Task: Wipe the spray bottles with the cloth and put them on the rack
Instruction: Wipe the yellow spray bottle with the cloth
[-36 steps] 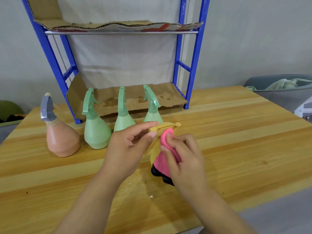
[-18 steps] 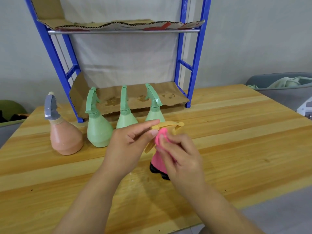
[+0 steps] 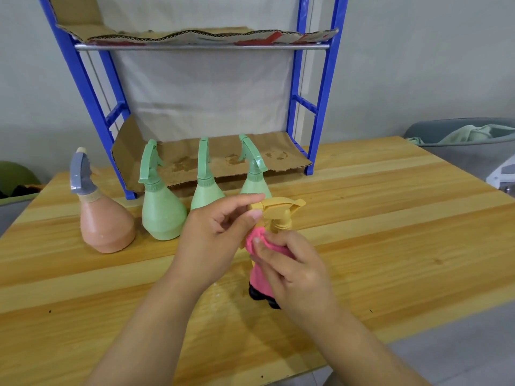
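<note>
**Grip.** The left hand (image 3: pixel 214 238) pinches the nozzle end of the trigger head between thumb and forefinger, steadying the yellow spray bottle (image 3: pixel 281 211) upright. The right hand (image 3: pixel 298 274) is curled around the pink cloth (image 3: pixel 257 277) and presses it against the bottle just below the collar. The cloth drapes down over the body, so most of the bottle is hidden. It cannot be told whether the dark band at the bottom is the bottle's base or the cloth's edge.

**Location.** The bottle stands on the wooden table (image 3: pixel 390 218), at the near centre, well short of the blue rack (image 3: pixel 323 107).

**Progress.** This appears to be an early stage: one bottle is being wiped, and no bottle is on either shelf. Four bottles wait on the table: a peach bottle (image 3: pixel 107 227) with a grey head at the left, and three green bottles (image 3: pixel 163 215) in a row. None of the five has been placed.

**Surroundings and obstructions.** Both shelves are lined with cardboard. The lower liner (image 3: pixel 223 160) is stained and curls up at its left end. The green bottles stand directly in front of the lower shelf, between the wiped bottle and its opening. Placement there would probably need a lift over their heads or an approach from the right. A grey basket (image 3: pixel 459 151) holding pale fabric sits off the table's right side.
</note>
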The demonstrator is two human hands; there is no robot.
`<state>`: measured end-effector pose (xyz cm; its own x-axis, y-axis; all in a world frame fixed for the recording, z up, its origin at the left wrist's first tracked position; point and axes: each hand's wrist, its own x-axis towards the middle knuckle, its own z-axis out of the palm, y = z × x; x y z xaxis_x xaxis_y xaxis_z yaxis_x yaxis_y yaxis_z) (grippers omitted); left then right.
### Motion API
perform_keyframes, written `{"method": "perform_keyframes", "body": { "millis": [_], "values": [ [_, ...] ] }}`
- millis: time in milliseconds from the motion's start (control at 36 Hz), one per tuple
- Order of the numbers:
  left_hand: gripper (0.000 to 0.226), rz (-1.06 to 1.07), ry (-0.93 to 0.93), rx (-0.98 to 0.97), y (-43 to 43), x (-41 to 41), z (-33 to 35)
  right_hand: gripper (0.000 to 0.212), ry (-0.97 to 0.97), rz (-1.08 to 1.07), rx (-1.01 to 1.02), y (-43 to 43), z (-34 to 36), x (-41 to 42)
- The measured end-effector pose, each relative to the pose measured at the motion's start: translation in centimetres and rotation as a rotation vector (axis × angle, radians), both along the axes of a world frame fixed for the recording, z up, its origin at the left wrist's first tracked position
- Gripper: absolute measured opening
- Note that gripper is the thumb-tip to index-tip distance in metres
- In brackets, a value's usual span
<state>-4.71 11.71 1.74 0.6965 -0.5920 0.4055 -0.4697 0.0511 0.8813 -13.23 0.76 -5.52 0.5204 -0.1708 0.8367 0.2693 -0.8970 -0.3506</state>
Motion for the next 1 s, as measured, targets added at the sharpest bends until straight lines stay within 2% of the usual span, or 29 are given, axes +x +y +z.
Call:
{"method": "perform_keyframes", "body": {
  "millis": [278, 389, 556, 639, 722, 833, 1000],
  "values": [
    [0.014, -0.098, 0.059, 0.025, -1.0, 0.2, -0.4, 0.022, -0.119, -0.163, 0.050, -1.9, 1.0, -1.4],
    [0.012, -0.061, 0.031, 0.052, -1.5, -0.1, -0.4, 0.019, -0.031, -0.179, 0.014, -1.4, 0.7, -0.7],
    [0.012, -0.014, -0.045, 0.106, -1.5, 0.1, -0.2, 0.027, 0.099, -0.266, -0.096, -1.5, 0.8, -0.6],
    [0.013, -0.008, -0.065, 0.112, -1.6, 0.1, -0.3, 0.023, 0.078, -0.271, -0.100, -1.7, 0.9, -0.7],
    [0.014, -0.006, -0.096, 0.118, -1.6, 0.1, -0.4, 0.018, 0.013, -0.269, -0.058, -1.9, 0.7, -0.9],
    [0.020, 0.001, -0.116, 0.117, -1.5, 0.3, -0.6, 0.022, -0.036, -0.273, 0.066, -2.3, 1.0, -1.6],
    [0.025, 0.012, -0.121, 0.093, -1.8, -0.2, -1.0, 0.031, 0.029, -0.289, 0.223, -2.1, 1.7, -1.8]
  ]
}}
